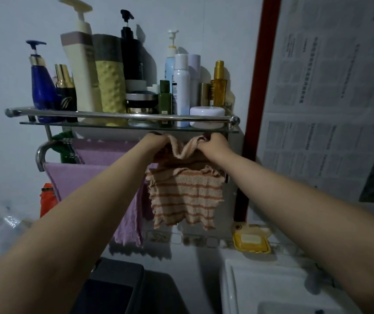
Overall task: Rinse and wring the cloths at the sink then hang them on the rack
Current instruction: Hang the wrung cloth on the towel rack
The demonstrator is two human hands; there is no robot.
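**Two hands hold the striped cloth up at the rack**

Both arms reach up to the metal towel rack (pixel 40 155) on the wall. The left hand (pixel 156 141) has its fingers curled tight around one top corner of the striped cloth (pixel 187 196). The right hand (pixel 214 143) has its fingers curled around the other top corner. The top edge of the cloth dips down between the two hands. The rest of the cloth hangs straight down below both hands, with its orange and cream stripes showing.

Just to the left of the left hand, a purple cloth (pixel 72 177) hangs over the rack bars. Right above both hands is a glass shelf (pixel 34 123) full of bottles and jars. Far below the right hand sits a yellow soap dish (pixel 251 242), and the white sink (pixel 263 284) is below that.
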